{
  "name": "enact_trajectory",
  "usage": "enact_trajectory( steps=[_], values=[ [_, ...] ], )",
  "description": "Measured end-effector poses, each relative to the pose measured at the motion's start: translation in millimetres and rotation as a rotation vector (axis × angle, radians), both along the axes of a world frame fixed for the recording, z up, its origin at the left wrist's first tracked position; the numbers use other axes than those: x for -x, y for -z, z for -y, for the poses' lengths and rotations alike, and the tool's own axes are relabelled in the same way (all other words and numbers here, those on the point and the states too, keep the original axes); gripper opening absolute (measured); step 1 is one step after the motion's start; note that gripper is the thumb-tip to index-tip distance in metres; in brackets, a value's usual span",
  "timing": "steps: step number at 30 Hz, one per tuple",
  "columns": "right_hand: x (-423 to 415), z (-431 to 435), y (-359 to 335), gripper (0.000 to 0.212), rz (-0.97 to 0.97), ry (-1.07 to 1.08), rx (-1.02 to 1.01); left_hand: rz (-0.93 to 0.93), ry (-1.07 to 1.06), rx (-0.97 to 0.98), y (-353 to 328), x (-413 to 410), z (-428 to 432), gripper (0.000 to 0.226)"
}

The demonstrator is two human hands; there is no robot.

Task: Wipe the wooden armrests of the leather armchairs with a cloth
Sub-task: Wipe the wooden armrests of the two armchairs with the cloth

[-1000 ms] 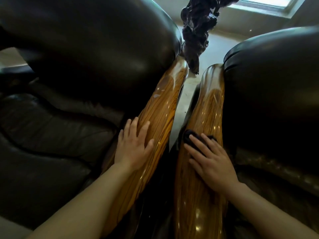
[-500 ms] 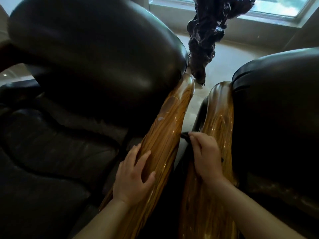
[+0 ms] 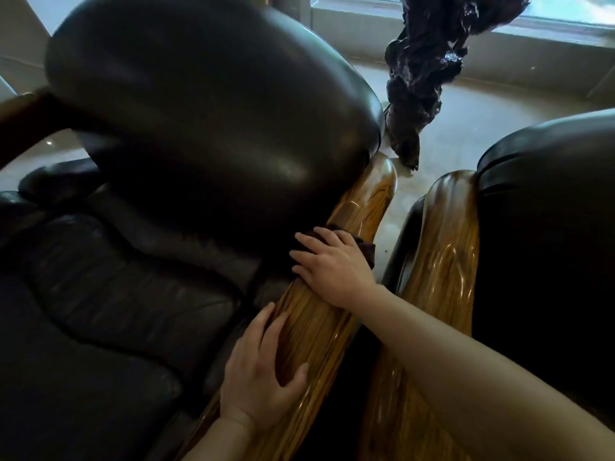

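Observation:
Two glossy wooden armrests run side by side between two dark leather armchairs. My right hand (image 3: 331,266) lies flat across the left chair's armrest (image 3: 366,201), pressing a dark cloth (image 3: 366,251) onto the wood; only the cloth's edges show past the fingers. My left hand (image 3: 263,374) rests lower on the same armrest, fingers spread over its inner side, holding nothing. The right chair's armrest (image 3: 442,247) lies bare beside my right forearm.
The left armchair's rounded backrest (image 3: 206,104) and seat cushion (image 3: 116,294) fill the left side. The right armchair's backrest (image 3: 549,201) stands at the right. A dark gnarled wooden sculpture (image 3: 422,78) rises behind the armrests, on pale floor (image 3: 482,108) below a window.
My right hand carried the cloth from the right chair's armrest across the gap onto the left chair's armrest. My left hand stayed on the left armrest, lower down. The view tilted upward.

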State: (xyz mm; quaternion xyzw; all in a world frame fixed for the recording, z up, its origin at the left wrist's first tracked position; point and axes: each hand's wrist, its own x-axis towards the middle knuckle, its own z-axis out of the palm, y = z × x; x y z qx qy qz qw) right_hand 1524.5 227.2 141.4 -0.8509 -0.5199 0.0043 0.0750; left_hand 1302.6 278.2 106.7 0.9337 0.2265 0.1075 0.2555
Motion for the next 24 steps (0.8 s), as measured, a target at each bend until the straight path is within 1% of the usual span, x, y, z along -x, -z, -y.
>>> enact_trajectory(
  steps=[1,2,5,6,9,11,14,16,17,21,24],
  values=[
    [-0.9,5.6,4.7,0.047,0.025,0.025,0.025,-0.007,0.0,0.004,0.0,-0.3,-0.1,0.08],
    [-6.1,9.2,6.8,0.048,0.013,0.091,-0.002,-0.008,0.0,0.006,1.0,0.1,-0.8,0.08],
    [-26.0,9.7,10.6,0.053,-0.077,0.319,-0.022,0.01,0.01,0.005,4.2,1.0,-2.6,0.08],
    [-27.0,7.3,10.5,0.054,-0.089,0.365,-0.027,0.014,0.01,0.008,4.4,1.7,-2.8,0.08],
    [4.0,10.5,11.5,0.049,-0.081,0.443,-0.143,0.007,0.013,0.016,2.8,2.3,-1.8,0.078],
    [42.5,25.7,16.3,0.043,-0.057,0.403,-0.233,-0.001,0.02,0.015,1.8,2.2,-3.2,0.078],
    [79.6,54.3,28.6,0.039,-0.045,0.174,-0.232,-0.008,0.039,0.022,4.6,2.2,-4.8,0.079],
    [61.2,59.1,27.2,0.039,-0.048,0.093,-0.218,0.004,0.038,0.035,6.0,2.0,-5.2,0.081],
    [45.5,55.2,23.6,0.041,-0.045,0.119,-0.206,0.012,0.034,0.038,6.3,1.6,-5.2,0.082],
    [-29.8,12.6,6.7,0.056,-0.099,0.402,-0.089,0.033,0.032,0.036,7.5,0.8,-5.4,0.082],
    [-49.3,-8.7,5.9,0.057,-0.109,0.523,-0.098,0.037,0.024,0.042,5.3,-0.1,-4.6,0.081]
  ],
)
